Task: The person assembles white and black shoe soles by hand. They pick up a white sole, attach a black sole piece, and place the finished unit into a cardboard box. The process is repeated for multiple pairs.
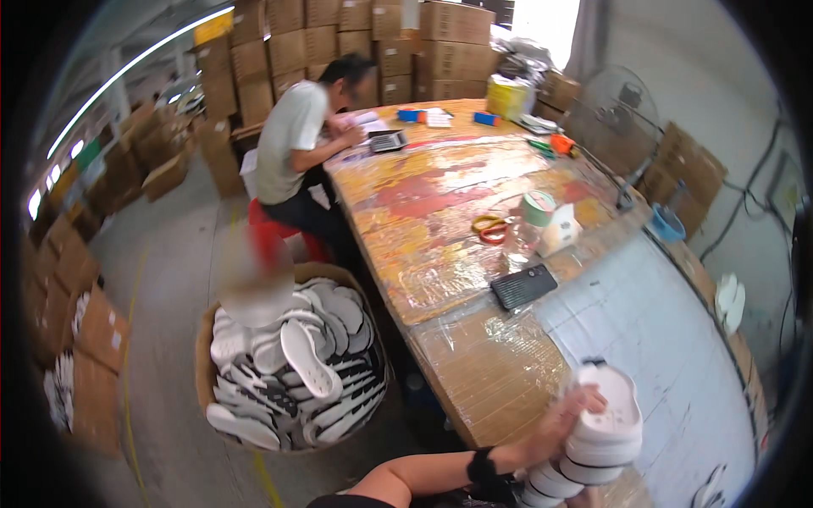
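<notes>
A stack of white shoe soles stands at the lower right, by the near end of the table. My left hand reaches in from the left, a black band round its wrist, and grips the stack's side with its fingertips over the top sole. More white soles show lower down, below my left wrist. Only a bit of skin of my right hand appears under the stack at the lower edge; its fingers are hidden.
Left of the table stands a carton full of white and black soles. A phone, yellow-handled scissors and tape lie on the table. A person sits writing at its far left. A fan stands by the wall.
</notes>
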`<state>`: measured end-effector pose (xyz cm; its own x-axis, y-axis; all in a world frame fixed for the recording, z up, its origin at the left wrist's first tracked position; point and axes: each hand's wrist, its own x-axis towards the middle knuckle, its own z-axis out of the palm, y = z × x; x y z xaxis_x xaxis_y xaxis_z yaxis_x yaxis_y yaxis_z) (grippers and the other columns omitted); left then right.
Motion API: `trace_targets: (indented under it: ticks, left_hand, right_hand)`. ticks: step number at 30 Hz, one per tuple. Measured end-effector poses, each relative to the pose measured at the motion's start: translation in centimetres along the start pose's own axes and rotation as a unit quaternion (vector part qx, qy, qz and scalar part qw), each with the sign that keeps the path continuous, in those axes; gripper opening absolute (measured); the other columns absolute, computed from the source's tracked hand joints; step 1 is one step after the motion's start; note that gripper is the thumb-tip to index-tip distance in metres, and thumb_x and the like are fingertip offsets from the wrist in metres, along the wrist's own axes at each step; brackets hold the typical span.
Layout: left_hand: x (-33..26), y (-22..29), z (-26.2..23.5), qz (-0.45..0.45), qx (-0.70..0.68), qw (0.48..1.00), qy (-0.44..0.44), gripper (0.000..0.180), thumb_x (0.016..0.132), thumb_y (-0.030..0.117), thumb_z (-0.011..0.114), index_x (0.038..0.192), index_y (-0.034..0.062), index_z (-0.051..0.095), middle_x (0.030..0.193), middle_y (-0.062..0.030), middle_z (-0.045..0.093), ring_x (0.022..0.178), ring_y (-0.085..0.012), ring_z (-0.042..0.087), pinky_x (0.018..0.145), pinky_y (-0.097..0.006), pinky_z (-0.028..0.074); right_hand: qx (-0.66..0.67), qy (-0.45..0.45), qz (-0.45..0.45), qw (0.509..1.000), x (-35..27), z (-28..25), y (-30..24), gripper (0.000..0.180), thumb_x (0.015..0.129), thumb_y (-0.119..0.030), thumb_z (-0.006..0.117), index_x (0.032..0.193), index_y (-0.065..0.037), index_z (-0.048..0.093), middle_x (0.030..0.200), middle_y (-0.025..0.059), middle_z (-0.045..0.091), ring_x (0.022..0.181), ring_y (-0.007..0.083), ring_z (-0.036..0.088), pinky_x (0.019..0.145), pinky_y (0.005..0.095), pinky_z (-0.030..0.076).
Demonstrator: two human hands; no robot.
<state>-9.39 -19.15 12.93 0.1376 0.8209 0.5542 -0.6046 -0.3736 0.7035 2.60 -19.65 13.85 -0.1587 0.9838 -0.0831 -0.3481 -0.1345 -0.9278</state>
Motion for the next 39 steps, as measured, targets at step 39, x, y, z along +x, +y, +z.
trace_targets:
  ticks: [39]
  left_hand:
    - [11.3,8.9,-26.6,0.025,0.287,0.937,0.199,0.055,0.091,0.048,0.032,0.091,-0.0008,0.057,0.105,-0.0131,0.053,0.103,-0.0212,0.047,0.095,-0.034,0.031]
  right_hand:
    - [-0.071,-0.079,0.161,0.981,20.7,12.4,9.5,0.042,0.09,-0.039,0.045,0.109,-0.004,0.054,0.098,0.0048,0.058,0.086,0.0123,0.053,0.067,0.0238,0.041]
